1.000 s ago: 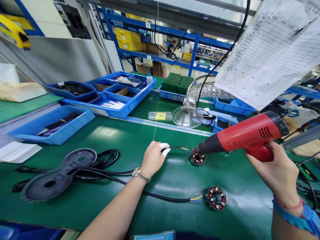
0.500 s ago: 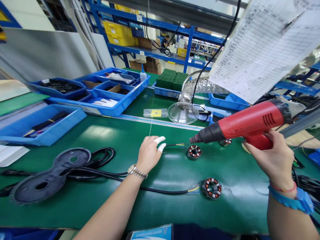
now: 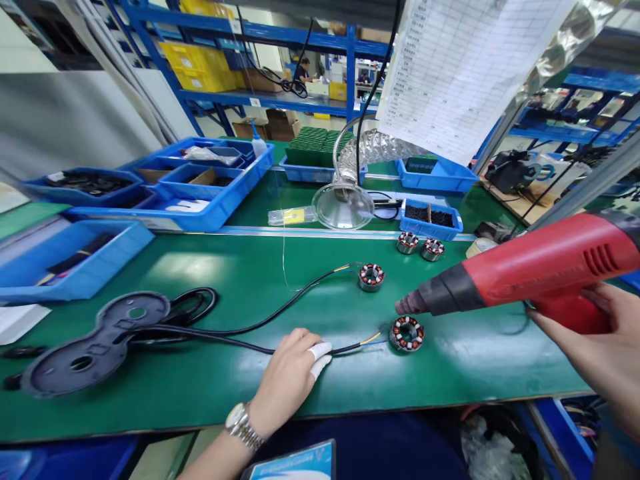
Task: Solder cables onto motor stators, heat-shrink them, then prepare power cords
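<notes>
L hand point(image 3: 295, 363) pinches the near cable point(image 3: 347, 349) in white-covered fingertips; R hand point(image 3: 600, 327) grips the heat gun point(image 3: 530, 263) by its handle, partly cut off at the right edge. The cable's bared wires point(image 3: 371, 339) run right to the near wound ring point(image 3: 406, 346), which sits on the bench; the gun's nozzle points left, just above/beyond it. Far ring point(image 3: 371, 287) w/ its cable lies unheld. Step prob. = heating the near wire joint; can't tell if gun's on. Next move prob. calls for nozzle a bit left, over the wires, w/ cable held steady.
</notes>
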Tool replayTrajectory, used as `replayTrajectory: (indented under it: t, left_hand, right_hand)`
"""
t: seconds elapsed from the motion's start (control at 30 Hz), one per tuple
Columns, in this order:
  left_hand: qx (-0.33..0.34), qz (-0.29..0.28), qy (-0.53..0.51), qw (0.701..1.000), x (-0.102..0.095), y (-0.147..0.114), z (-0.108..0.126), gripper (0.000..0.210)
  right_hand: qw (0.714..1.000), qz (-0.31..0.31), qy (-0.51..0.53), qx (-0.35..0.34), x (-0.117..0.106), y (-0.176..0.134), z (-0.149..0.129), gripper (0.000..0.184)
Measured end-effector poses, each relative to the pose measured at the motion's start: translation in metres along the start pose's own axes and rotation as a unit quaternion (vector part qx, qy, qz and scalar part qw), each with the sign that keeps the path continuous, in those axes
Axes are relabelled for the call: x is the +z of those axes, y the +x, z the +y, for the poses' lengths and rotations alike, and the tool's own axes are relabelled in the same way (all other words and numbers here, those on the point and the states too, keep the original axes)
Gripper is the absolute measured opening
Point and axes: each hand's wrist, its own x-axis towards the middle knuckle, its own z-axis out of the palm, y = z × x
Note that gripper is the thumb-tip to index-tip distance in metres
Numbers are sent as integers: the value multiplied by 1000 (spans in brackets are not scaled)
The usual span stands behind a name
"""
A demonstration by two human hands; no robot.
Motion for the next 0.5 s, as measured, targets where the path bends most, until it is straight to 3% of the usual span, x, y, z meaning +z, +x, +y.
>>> replayTrajectory:
  t: [0.1,0.27,0.5]
  left_hand:
    - [-3,52,5,999,-5,1,-5,15]
    - [-8,137,53,989,-33,9,-14,18]
    - [3,127,97,987,-44,13,-14,17]
  right_hand:
    - [1000,-10,-19,-6,0,-2,-9,59]
    - [998,18,20,-50,11,-5,-12,61]
    - [996,12,57,-63,26,-8,-22,59]
